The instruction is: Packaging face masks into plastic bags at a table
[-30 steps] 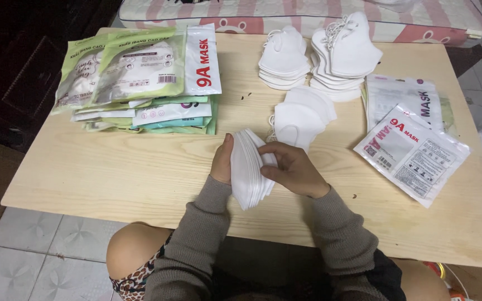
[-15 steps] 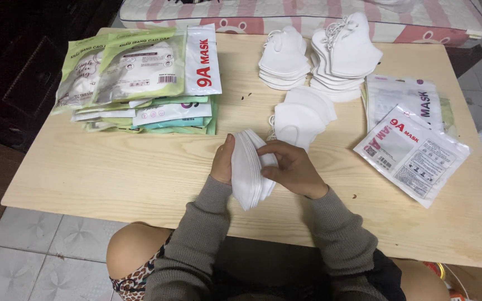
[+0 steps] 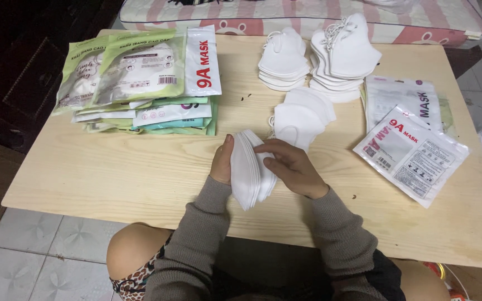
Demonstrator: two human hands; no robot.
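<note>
A thick bundle of folded white face masks [image 3: 247, 171] stands on edge above the wooden table [image 3: 112, 173], held between both hands. My left hand [image 3: 221, 161] presses flat against its left side. My right hand [image 3: 291, 167] grips the right side, fingers spread over the top edge of the bundle. A few loose white masks [image 3: 302, 117] lie on the table just beyond the hands.
Two taller stacks of white masks [image 3: 338, 53] sit at the far middle of the table. A pile of green and white mask packets [image 3: 140, 83] fills the far left. Flat white packets [image 3: 411, 153] lie at the right. A padded bench [image 3: 308, 14] runs behind the table.
Almost nothing differs; both hands stay on the mask bundle in the same place, with only slight finger movement.
</note>
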